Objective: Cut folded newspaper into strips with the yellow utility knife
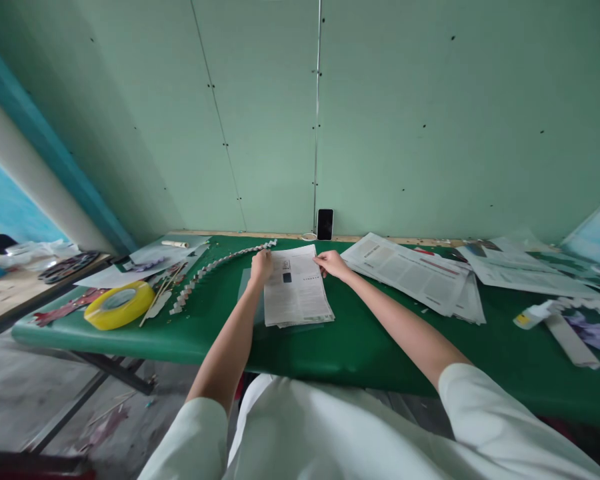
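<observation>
A small stack of newspaper sheets (297, 293) lies on the green tabletop (375, 347) straight ahead of me. My left hand (261, 265) is closed at its upper left edge, the fingertips partly hidden behind the hand. On the opposite side, my right hand (333, 263) pinches the sheets near the upper right corner. Part of a clear flat sheet (243, 283) shows beneath the stack on the left. A folded paper chain (205, 272) curves from the left toward my left hand.
To the left are a yellow tape roll (120, 305) and thin wooden sticks (163, 293). More newspapers (415, 273) spread on the right, with a glue bottle (533, 315) and purple crumpled material (593, 331) beyond. A phone (325, 225) leans against the wall.
</observation>
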Demonstrator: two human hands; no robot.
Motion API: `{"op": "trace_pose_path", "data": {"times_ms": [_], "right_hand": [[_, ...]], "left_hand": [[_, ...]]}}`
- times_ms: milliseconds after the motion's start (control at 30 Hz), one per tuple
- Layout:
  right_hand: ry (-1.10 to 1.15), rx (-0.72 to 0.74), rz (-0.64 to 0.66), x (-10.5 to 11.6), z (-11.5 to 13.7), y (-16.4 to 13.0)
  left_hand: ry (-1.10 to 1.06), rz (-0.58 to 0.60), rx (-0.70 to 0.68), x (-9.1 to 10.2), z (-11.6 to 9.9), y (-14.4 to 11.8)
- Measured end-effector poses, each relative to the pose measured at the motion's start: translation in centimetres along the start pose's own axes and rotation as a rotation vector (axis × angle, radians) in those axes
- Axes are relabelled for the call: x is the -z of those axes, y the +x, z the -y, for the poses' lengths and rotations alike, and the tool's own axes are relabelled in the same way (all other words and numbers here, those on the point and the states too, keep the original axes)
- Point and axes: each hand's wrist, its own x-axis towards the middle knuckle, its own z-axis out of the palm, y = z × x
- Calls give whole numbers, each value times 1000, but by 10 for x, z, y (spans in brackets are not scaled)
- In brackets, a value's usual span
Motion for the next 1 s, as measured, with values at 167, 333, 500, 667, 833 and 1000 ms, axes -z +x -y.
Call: {"op": "trace_pose_path", "data": {"times_ms": [167, 333, 500, 667, 833, 1000], "right_hand": [[-150, -3, 46, -7, -8, -4], [-285, -40, 37, -10, -9, -6], [-327, -48, 8, -9, -10, -8], [-303, -122, -5, -8, -8, -8], [-250, -193, 12, -6, -9, -6], [-262, -203, 53, -5, -12, -6]], "left_hand": [[470, 4, -177, -26, -2, -17], [480, 387, -548, -65, 5, -27], [502, 524, -570, -85, 25, -34], [583, 540, -529, -89, 31, -36], [619, 534, -542, -90, 29, -37], [635, 514, -556, -90, 30, -38]]}}
